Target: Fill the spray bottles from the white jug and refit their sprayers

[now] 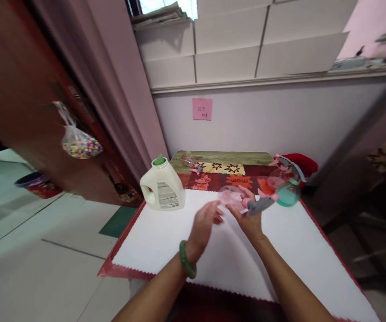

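A clear pinkish spray bottle (231,197) with a grey-and-pink trigger head lies tilted sideways in my right hand (251,221). Its head points right, and its base is toward my left hand (202,227). That left hand, with a green bangle at the wrist, is beside the bottle's base, fingers loosely bent and apart; I cannot tell whether they touch it. To the right, a spray bottle with teal liquid (287,195) stands on the table. A pale detergent jug (166,185) with a green mouth stands at the left.
Behind the teal bottle is another pinkish spray bottle (275,178), near a red item (302,163). A small clear spray bottle (189,159) lies at the back. A white cloth (169,237) covers the table's front. A bag of colourful beads (82,145) hangs from the door.
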The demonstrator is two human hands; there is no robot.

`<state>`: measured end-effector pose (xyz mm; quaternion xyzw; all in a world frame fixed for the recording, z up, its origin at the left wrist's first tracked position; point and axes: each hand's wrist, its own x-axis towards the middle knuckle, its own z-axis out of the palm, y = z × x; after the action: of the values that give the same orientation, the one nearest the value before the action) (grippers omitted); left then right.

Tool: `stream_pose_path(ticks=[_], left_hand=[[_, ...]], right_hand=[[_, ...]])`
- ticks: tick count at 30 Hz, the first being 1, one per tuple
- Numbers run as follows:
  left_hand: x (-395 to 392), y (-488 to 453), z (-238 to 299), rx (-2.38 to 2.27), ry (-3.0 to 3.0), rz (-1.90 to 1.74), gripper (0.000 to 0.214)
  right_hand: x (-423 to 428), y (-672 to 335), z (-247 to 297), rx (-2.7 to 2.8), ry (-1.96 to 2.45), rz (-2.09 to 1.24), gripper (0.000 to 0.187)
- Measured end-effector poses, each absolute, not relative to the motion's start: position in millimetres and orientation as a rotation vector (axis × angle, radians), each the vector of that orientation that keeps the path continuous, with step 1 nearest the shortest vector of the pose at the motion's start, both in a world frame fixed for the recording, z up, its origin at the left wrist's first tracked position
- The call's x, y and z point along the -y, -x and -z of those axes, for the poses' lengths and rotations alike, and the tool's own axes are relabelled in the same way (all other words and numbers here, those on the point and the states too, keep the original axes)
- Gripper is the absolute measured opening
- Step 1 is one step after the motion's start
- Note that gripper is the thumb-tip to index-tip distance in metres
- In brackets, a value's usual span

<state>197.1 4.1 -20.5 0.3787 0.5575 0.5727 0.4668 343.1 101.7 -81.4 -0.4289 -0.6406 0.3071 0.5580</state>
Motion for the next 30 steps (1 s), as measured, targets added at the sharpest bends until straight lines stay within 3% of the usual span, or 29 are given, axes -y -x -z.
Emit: stream_pose_path(ticks=[2, 5, 8, 12, 15, 18, 23, 27, 30], left_hand=[[1.9, -184.9, 24.9, -1.513, -0.802, -1.619, 0.075], [10.2, -183.9, 32.7, -1.278, -0.652, -1.533, 0.101], [18.4, -190.6, 38.1, -1.042, -0.700, -1.546, 0.096], [23.2, -184.2, 52.8, -1.158, -0.937, -1.805, 0.088], [25.0, -170.0, 68.9, -1.315, -1.423, -1.949, 0.089], [29.4, -156.1, 81.0, -1.510, -1.971, -1.973, 0.073], [40.6, -137.2, 87.8, -1.490, -2.675, -1.856, 0.061], [45.2, -136.4, 85.3, -1.511, -2.469, -1.827, 0.057], [45.9, -147.0, 76.3, -1.530, -1.824, -1.895, 0.076]], right_hand=[[-88.2, -334.9, 63.6, 1.279, 0.986, -0.962, 0.066], [-69.1, -320.4, 46.0, 1.104, 0.844, -1.299, 0.054], [-56.0, -310.0, 36.4, 1.046, 0.645, -1.605, 0.043], [-53.6, -306.6, 30.1, 0.812, 0.512, -1.835, 0.050], [-58.5, -303.7, 28.1, 0.565, 0.582, -1.886, 0.047], [-59.8, -296.4, 26.0, 0.407, 0.691, -1.863, 0.043], [-51.2, -285.9, 20.7, 0.352, 0.712, -1.860, 0.050], [-44.5, -284.7, 20.6, 0.469, 0.688, -1.843, 0.055], [-41.6, -286.7, 22.3, 0.529, 0.658, -1.811, 0.057]])
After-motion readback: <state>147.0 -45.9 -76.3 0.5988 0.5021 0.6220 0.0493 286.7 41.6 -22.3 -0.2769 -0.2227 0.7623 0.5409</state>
